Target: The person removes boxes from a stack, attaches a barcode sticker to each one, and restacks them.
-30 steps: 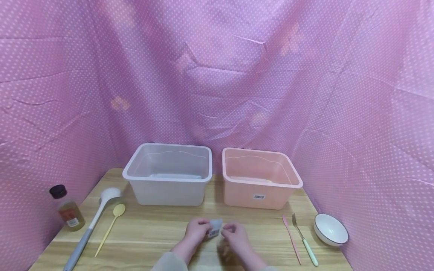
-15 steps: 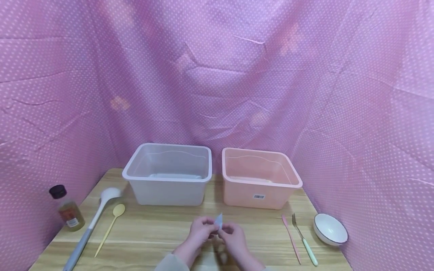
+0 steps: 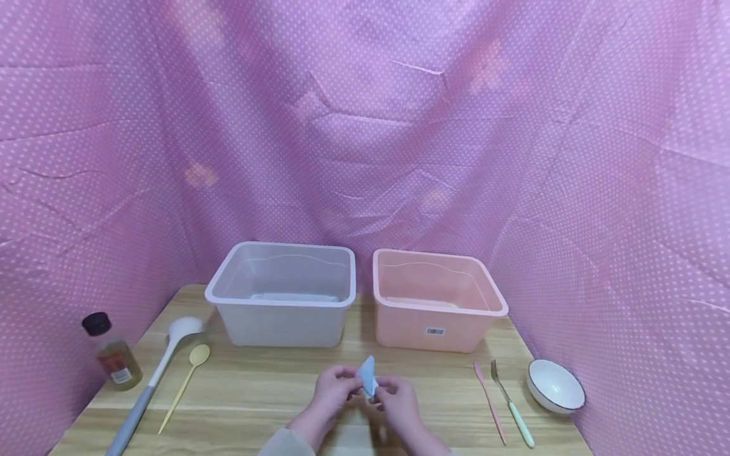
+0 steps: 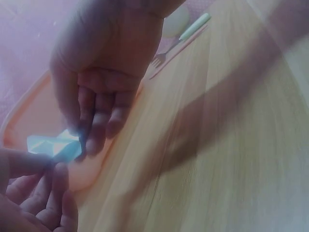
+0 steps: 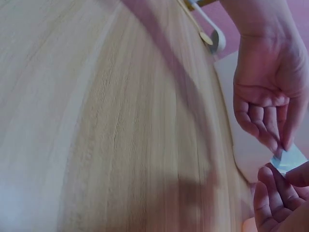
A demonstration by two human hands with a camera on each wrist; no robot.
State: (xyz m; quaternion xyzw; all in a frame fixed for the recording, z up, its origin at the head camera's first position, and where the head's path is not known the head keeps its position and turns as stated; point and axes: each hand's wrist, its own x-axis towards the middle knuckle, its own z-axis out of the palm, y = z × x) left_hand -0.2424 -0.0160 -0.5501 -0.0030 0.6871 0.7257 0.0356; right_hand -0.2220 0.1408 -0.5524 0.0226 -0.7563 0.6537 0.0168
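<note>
Just above the table, in front of the two tubs, both hands hold a small light-blue packet (image 3: 367, 373) that looks thin and creased. The left hand (image 3: 332, 389) pinches its left side between thumb and fingers. On the opposite edge, near the bottom, the right hand (image 3: 398, 402) has its thumb and fingertips. In the left wrist view the packet (image 4: 55, 146) shines brightly between the fingertips of both hands. The right wrist view shows the packet (image 5: 292, 155) partly hidden by the fingers.
A white tub (image 3: 285, 323) and a pink tub (image 3: 405, 329) stand at the back. At left are a bottle (image 3: 118, 361), a ladle (image 3: 162, 367) and a yellow spoon (image 3: 185, 386). At right lie a pink utensil (image 3: 490, 402), a fork (image 3: 513, 405) and a white bowl (image 3: 556, 385).
The packet first showed a barcode in the left hand, with the right hand apart. Then the right hand came in and took hold of it; its light-blue face now shows, folded.
</note>
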